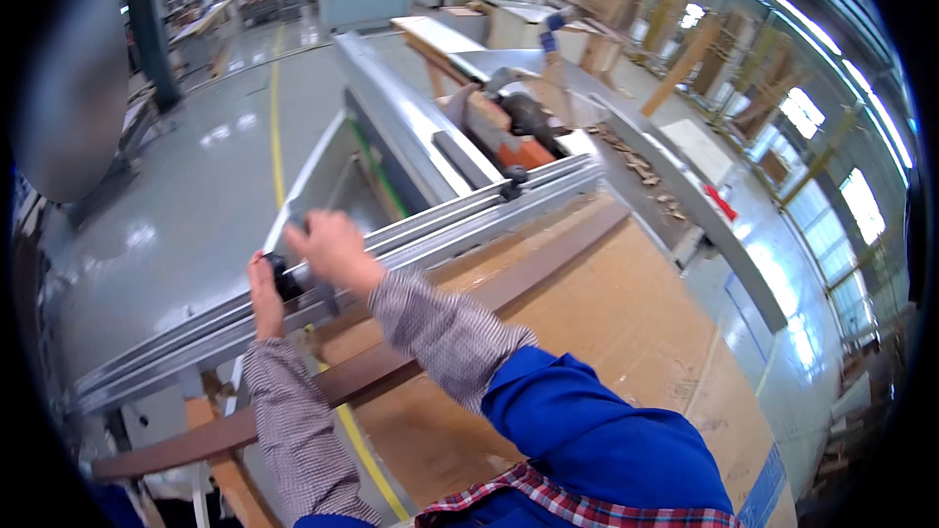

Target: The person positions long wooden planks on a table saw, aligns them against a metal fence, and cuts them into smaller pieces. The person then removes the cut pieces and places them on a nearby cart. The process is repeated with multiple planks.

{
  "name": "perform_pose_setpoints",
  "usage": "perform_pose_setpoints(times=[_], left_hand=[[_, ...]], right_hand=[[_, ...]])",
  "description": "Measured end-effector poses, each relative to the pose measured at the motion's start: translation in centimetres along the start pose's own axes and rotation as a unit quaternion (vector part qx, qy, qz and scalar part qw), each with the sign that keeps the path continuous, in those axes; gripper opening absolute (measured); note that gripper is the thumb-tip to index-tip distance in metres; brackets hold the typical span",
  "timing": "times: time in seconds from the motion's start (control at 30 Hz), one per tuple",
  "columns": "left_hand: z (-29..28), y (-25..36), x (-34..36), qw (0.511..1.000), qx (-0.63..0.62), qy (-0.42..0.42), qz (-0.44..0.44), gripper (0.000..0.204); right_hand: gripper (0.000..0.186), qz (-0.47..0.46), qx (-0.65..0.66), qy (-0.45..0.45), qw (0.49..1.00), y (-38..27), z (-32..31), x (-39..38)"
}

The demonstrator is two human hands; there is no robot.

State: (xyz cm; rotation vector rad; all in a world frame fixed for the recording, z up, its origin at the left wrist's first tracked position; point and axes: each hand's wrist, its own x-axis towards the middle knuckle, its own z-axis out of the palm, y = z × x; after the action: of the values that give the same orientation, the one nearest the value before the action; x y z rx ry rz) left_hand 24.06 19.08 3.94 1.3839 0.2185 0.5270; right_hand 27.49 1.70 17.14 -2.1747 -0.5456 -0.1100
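My left hand (266, 299) is closed against a black flip stop (284, 277) on the long aluminium fence (430, 235). Just to its right, my right hand (335, 249) hovers over the fence with curled fingers, slightly blurred; what they hold, if anything, I cannot make out. A grey upright piece (326, 299) shows beneath that hand. Under my forearms a long dark brown strip (548, 269) lies slantwise, roughly along the fence, its left end jutting beyond the board. A second black stop (512, 182) sits farther right on the fence.
Beyond the fence stands a panel saw with a silver sliding table (416, 112) and orange and black parts around its blade area. A large tan board (606, 352) lies before me. Wood offcuts (636, 161) litter the right side; a red object (721, 201) rests on a grey rail.
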Motion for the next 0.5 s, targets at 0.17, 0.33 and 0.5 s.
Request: perform_pose_setpoints(times=[0.17,0.33,0.5], left_hand=[[0.5,0.4,-0.4,0.999,0.041,0.014,-0.008,0.041],[1.0,2.0,-1.0,1.000,0.011,-0.013,0.001,0.042],[1.2,2.0,-3.3,0.981,0.153,0.109,0.049,0.042]], right_hand=[[0.058,0.124,0.090,-0.211,0.966,1.8,-1.2,8.4],[0.060,0.083,0.183,-0.225,0.953,4.1,-0.6,6.5],[0.061,0.065,0.221,-0.208,0.951,4.5,0.6,3.7]])
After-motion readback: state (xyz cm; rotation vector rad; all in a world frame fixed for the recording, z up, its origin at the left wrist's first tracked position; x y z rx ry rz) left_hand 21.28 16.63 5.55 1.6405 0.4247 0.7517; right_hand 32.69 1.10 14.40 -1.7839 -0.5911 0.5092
